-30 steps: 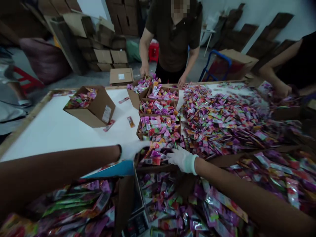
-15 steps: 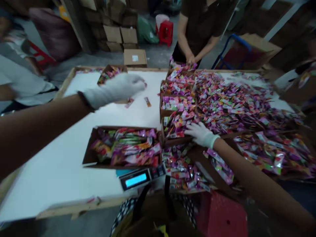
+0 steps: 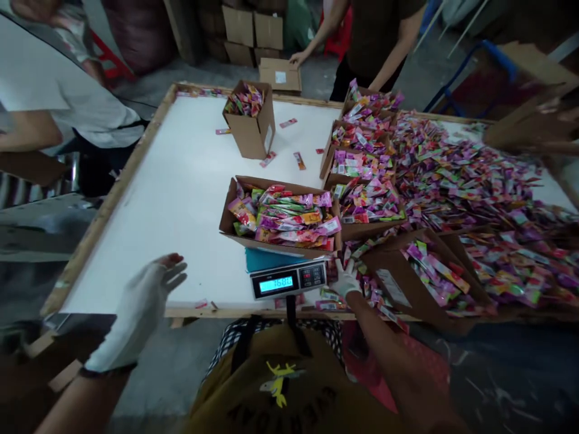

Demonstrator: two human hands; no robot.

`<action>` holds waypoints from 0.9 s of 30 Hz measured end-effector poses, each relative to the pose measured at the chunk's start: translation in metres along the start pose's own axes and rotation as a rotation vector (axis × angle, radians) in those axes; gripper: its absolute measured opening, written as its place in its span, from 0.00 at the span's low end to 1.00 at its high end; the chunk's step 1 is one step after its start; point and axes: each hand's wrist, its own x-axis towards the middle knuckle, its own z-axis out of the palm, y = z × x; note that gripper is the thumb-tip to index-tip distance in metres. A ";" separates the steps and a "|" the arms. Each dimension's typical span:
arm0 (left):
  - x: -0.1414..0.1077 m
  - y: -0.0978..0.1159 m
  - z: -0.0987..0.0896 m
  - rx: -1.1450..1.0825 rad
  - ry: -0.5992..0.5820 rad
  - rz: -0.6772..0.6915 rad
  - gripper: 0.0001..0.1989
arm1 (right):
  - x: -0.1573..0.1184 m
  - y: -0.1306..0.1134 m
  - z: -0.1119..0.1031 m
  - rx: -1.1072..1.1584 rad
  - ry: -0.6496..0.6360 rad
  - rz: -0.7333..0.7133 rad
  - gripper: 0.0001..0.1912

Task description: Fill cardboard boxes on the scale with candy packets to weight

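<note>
My left hand point(image 3: 140, 307), in a white glove, hangs over the near left edge of the white table with its fingers apart and nothing in it. My right hand point(image 3: 345, 281), gloved too, has its fingers spread at the right end of the digital scale point(image 3: 289, 279), over loose packets. A long cardboard box point(image 3: 280, 220) full of coloured candy packets rests on the scale, whose display is lit. An upright box point(image 3: 253, 123) of packets stands farther back on the table.
More filled boxes point(image 3: 366, 202) line the table's middle, beside a large heap of packets point(image 3: 456, 175). A tilted box point(image 3: 402, 283) lies at the near right. Across the table a person point(image 3: 380, 42) touches a flat carton point(image 3: 280, 75); another person point(image 3: 58, 84) is at the left.
My left hand has come back from the far boxes to the near left edge. My right hand has moved from a packet box to beside the scale. The view has shifted left.
</note>
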 end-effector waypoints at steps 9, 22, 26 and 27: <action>-0.037 -0.017 0.031 -0.072 -0.069 -0.114 0.23 | -0.005 0.037 -0.071 0.036 0.125 -0.079 0.12; -0.023 -0.027 0.037 -0.171 -0.153 -0.063 0.25 | -0.130 -0.090 -0.268 0.206 0.682 -0.918 0.13; -0.028 -0.028 0.021 -0.158 -0.132 -0.078 0.25 | -0.097 -0.125 -0.243 0.088 0.700 -0.896 0.16; -0.029 -0.030 0.015 -0.152 -0.114 -0.085 0.25 | -0.094 -0.117 -0.237 0.108 0.721 -0.906 0.16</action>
